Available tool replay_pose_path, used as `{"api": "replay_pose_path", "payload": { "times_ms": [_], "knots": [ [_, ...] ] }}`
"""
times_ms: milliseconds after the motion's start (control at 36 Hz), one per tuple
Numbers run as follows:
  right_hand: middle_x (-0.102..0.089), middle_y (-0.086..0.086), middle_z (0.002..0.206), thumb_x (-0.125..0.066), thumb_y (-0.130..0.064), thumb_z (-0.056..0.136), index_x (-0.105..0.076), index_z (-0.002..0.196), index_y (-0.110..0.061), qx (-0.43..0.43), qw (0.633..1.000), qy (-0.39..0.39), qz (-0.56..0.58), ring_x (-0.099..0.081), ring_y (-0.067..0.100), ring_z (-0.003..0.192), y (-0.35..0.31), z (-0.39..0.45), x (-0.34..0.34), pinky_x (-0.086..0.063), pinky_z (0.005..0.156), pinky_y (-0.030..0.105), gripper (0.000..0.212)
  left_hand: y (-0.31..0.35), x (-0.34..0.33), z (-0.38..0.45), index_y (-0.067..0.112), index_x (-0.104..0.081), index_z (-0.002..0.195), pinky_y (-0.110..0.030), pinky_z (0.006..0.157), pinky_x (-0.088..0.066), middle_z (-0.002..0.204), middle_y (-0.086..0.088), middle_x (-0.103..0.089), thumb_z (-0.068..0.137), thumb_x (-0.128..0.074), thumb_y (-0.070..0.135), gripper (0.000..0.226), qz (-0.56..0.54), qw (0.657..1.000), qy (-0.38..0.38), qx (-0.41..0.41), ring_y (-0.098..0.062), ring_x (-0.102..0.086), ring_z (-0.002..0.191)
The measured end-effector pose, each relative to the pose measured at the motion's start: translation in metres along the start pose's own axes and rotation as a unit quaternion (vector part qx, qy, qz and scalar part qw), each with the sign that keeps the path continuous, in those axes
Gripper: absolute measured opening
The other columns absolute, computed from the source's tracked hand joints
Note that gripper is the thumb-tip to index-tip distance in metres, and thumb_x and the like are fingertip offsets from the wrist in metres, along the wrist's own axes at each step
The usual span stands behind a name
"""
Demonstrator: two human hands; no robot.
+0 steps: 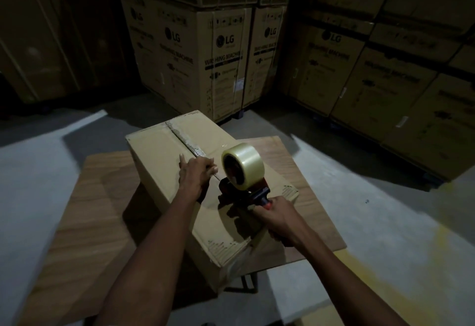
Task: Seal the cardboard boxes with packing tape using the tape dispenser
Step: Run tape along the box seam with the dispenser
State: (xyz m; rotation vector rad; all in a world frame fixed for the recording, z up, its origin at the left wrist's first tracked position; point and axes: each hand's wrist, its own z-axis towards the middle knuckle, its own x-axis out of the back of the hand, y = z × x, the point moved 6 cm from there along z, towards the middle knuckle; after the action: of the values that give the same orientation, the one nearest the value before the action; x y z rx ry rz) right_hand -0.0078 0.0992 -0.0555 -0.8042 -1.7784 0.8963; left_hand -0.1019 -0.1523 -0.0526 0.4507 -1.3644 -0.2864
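In a dim warehouse, stacks of large brown cartons printed with "LG" and "WASHING MACHINE" [221,53] rise behind a low wood-grain table [84,212] standing on a pale grey concrete floor [401,228]. A plain brown cardboard box [159,151] sits on the table, turned at an angle, its top flaps closed along a centre seam where a strip of clear packing tape [183,139] runs from the far edge toward the near side. The person's left hand [194,175] lies flat on the box top at the seam, fingers straight and pressing down just beside the near end of the tape. The right hand [279,216] wraps its fingers round the handle of a red-and-black tape dispenser [243,192], which rests on the box top just right of the left hand. A pale translucent roll of packing tape [240,164] stands upright on the dispenser. The box's near corner [223,244] shows ragged corrugated edges.
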Motion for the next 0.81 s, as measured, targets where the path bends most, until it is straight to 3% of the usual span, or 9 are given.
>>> {"api": "replay_pose_path", "payload": {
  "times_ms": [111, 222, 389, 528, 694, 806],
  "knots": [
    [-0.042, -0.006, 0.047, -0.069, -0.050, 0.077, -0.049, 0.062, -0.025, -0.005, 1.000, 0.019, 0.023, -0.042, 0.017, 0.042, 0.005, 0.000, 0.000, -0.034, 0.045, 0.029, 0.036, 0.009, 0.001, -0.005, 0.018, -0.077, 0.107, -0.041, 0.123, 0.001, 0.108, -0.008, -0.075, 0.099, -0.062, 0.030, 0.020, -0.012, 1.000, 0.008, 0.002, -0.026, -0.064, 0.114],
    [-0.040, -0.005, 0.046, -0.067, -0.058, 0.067, -0.045, 0.059, -0.024, 0.000, 0.999, 0.027, 0.020, -0.042, 0.017, 0.041, 0.002, 0.001, 0.001, -0.034, 0.045, 0.030, 0.041, 0.015, 0.002, -0.012, 0.018, -0.073, 0.082, -0.044, 0.124, -0.008, 0.094, -0.011, -0.074, 0.096, -0.065, 0.024, 0.018, -0.024, 1.000, 0.002, -0.014, -0.031, -0.067, 0.100],
    [-0.044, -0.002, 0.049, -0.065, -0.060, 0.068, -0.047, 0.062, -0.022, 0.003, 0.999, 0.035, 0.002, -0.045, 0.019, 0.042, 0.002, -0.001, 0.000, -0.036, 0.046, 0.029, 0.042, 0.010, -0.004, -0.023, 0.016, -0.078, 0.110, -0.045, 0.125, -0.011, 0.117, -0.009, -0.074, 0.094, -0.071, 0.030, 0.023, -0.060, 0.998, 0.007, 0.001, -0.028, -0.064, 0.115],
    [-0.051, 0.002, 0.057, -0.068, -0.045, 0.087, -0.056, 0.071, -0.019, 0.013, 0.999, 0.025, -0.028, -0.050, 0.021, 0.049, 0.004, 0.000, 0.000, -0.040, 0.049, 0.032, 0.033, 0.011, -0.002, -0.024, 0.020, -0.079, 0.106, -0.048, 0.122, -0.017, 0.110, -0.008, -0.075, 0.094, -0.070, 0.034, 0.020, -0.035, 0.999, -0.005, 0.016, -0.030, -0.064, 0.112],
    [-0.051, 0.006, 0.060, -0.069, -0.058, 0.077, -0.061, 0.080, -0.015, 0.009, 1.000, -0.003, -0.013, -0.048, 0.020, 0.046, -0.002, -0.013, 0.008, -0.038, 0.045, 0.031, 0.044, 0.015, 0.000, -0.028, 0.023, -0.077, 0.102, -0.048, 0.122, -0.009, 0.108, -0.006, -0.073, 0.096, -0.065, 0.036, 0.019, -0.020, 1.000, -0.005, 0.020, -0.027, -0.062, 0.114],
    [-0.054, 0.005, 0.058, -0.071, -0.045, 0.087, -0.060, 0.079, -0.015, 0.020, 1.000, -0.003, -0.011, -0.049, 0.020, 0.046, 0.012, -0.024, 0.018, -0.041, 0.046, 0.034, 0.033, 0.017, 0.001, -0.028, 0.020, -0.075, 0.096, -0.049, 0.122, -0.010, 0.101, -0.007, -0.074, 0.096, -0.066, 0.038, 0.020, -0.022, 1.000, -0.004, 0.017, -0.027, -0.064, 0.109]
  ]
}}
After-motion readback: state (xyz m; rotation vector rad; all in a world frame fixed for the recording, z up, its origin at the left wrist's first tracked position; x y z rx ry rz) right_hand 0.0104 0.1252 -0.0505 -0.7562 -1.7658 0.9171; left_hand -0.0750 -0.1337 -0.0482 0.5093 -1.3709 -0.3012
